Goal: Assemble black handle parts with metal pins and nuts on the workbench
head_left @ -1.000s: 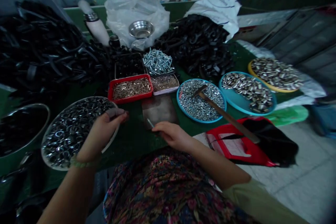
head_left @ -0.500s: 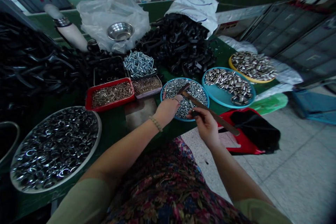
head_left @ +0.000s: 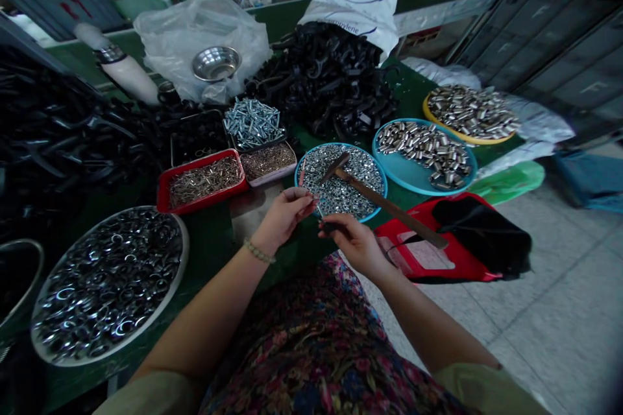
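My left hand is closed in a pinch, with a small shiny piece at its fingertips that looks like a nut. Close to its right, my right hand is shut on a small black part, mostly hidden by the fingers. From that part a thin metal bolt points up toward the left fingertips. Just beyond both hands lies a blue round tray full of small metal nuts. A hammer with a wooden handle rests across the tray, its handle reaching out over the right rim.
Left are a red tray of pins and a large round tray of shiny rings. Bolts and black parts are heaped behind. Metal sleeves fill blue and yellow trays at right, near a red-black bag.
My left hand has drawn back from the nut tray toward me, now pinching a small piece. My right hand has moved left with the black part, bringing both hands close together.
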The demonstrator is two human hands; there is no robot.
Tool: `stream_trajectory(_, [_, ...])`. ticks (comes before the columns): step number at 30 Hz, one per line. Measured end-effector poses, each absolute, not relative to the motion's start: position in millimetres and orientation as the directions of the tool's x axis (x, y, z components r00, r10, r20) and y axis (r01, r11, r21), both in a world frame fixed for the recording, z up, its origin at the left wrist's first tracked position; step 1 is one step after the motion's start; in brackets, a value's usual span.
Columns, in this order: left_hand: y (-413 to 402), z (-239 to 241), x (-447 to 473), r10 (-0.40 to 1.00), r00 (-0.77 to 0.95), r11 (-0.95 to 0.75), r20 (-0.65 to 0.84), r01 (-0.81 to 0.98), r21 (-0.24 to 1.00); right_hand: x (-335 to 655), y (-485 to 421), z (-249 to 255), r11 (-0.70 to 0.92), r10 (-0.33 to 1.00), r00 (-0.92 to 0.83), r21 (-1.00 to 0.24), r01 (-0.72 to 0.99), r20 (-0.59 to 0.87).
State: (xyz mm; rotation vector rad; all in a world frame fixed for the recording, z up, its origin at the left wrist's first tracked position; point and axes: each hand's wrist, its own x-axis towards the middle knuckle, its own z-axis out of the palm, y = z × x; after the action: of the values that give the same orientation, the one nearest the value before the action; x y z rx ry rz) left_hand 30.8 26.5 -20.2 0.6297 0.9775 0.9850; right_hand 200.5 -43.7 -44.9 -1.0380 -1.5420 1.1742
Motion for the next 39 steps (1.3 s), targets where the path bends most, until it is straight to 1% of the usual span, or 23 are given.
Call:
stream_trajectory(2, [16,-17,19,0.878,0.214,0.475,-0.428,-0.491,0.73,188,-43,-43,0.204,0.948,-0.267,-0.974,0.099,0.171])
stream_trajectory(5, [3,-13,4,0.883,0.208,0.462,-0.421,-0.543,0.701,174,-41,-39,0.228,0.934,-0.307,-0.967,0.116,0.183])
stream_trajectory(7, [-3,-10,-5,0.898,0.202,0.435,-0.39,-0.536,0.724,170,-38,-35,0.263,0.921,-0.334,-0.952,0.155,0.2])
stream_trajectory(9, [-6,-6,-16,0.909,0.219,0.416,-0.354,-0.496,0.762,168,-35,-27,0.344,0.89,-0.387,-0.913,0.218,0.243])
stream_trajectory(11, [-8,0,-27,0.92,0.25,0.384,-0.303,-0.414,0.825,167,-32,-19,0.449,0.833,-0.47,-0.854,0.263,0.293])
stream_trajectory(13, [-10,10,-40,0.934,0.28,0.303,-0.22,-0.3,0.904,162,-30,-11,0.469,0.8,-0.523,-0.849,0.243,0.292])
stream_trajectory(14, [-12,17,-47,0.944,0.289,0.233,-0.16,-0.242,0.942,158,-29,-7,0.414,0.814,-0.513,-0.891,0.188,0.27])
stream_trajectory(15, [-14,23,-53,0.953,0.289,0.146,-0.088,-0.186,0.972,152,-29,-5,0.312,0.843,-0.486,-0.945,0.097,0.229])
stream_trajectory(16, [-17,30,-59,0.959,0.282,0.044,-0.004,-0.136,0.99,146,-29,-3,0.179,0.873,-0.457,-0.984,-0.026,0.171])
stream_trajectory(17, [-20,36,-63,0.958,0.272,-0.063,0.085,-0.088,0.994,139,-29,-2,0.035,0.892,-0.441,-0.986,-0.16,0.104])
stream_trajectory(19, [-27,45,-70,0.94,0.237,-0.249,0.244,-0.011,0.968,126,-31,0,-0.21,0.887,-0.462,-0.904,-0.373,-0.015])
stream_trajectory(21, [-33,46,-73,0.928,0.186,-0.336,0.323,0.044,0.941,115,-32,3,-0.358,0.852,-0.518,-0.812,-0.461,-0.081])
stream_trajectory(23, [-36,44,-77,0.939,0.097,-0.339,0.33,0.092,0.936,107,-32,4,-0.424,0.825,-0.556,-0.766,-0.484,-0.105])
stream_trajectory(25, [-37,42,-83,0.948,0.022,-0.317,0.317,0.139,0.938,104,-29,3,-0.432,0.813,-0.572,-0.774,-0.463,-0.112])
stream_trajectory(27, [-37,46,-91,0.948,0.08,-0.318,0.309,0.15,0.936,102,-25,-1,-0.404,0.816,-0.566,-0.815,-0.415,-0.116])
stream_trajectory(29, [-38,53,-98,0.928,0.232,-0.33,0.293,0.14,0.934,101,-21,-7,-0.347,0.847,-0.522,-0.851,-0.395,-0.104])
stream_trajectory(31, [-40,59,-102,0.926,0.271,-0.304,0.261,0.129,0.944,100,-18,-12,-0.28,0.887,-0.456,-0.87,-0.405,-0.073])
stream_trajectory(33, [-44,64,-102,0.958,0.212,-0.211,0.194,0.061,0.976,99,-17,-16,-0.232,0.904,-0.425,-0.889,-0.394,-0.047])
stream_trajectory(34, [-45,65,-103,0.962,0.233,-0.148,0.145,-0.005,0.989,99,-16,-18,-0.221,0.901,-0.431,-0.901,-0.373,-0.043])
stream_trajectory(36, [-42,65,-110,0.913,0.401,-0.026,0.072,-0.118,0.993,99,-15,-22,-0.215,0.899,-0.434,-0.919,-0.33,-0.055])
stream_trajectory(37, [-36,64,-118,0.889,0.454,-0.003,0.063,-0.131,0.991,99,-14,-25,-0.219,0.904,-0.421,-0.923,-0.318,-0.07])
stream_trajectory(38, [-27,63,-131,0.899,0.433,-0.02,0.066,-0.11,0.994,99,-13,-27,-0.225,0.912,-0.4,-0.923,-0.312,-0.087])
stream_trajectory(39, [-14,62,-147,0.944,0.322,-0.064,0.077,-0.048,0.997,100,-12,-30,-0.235,0.919,-0.379,-0.921,-0.311,-0.107])
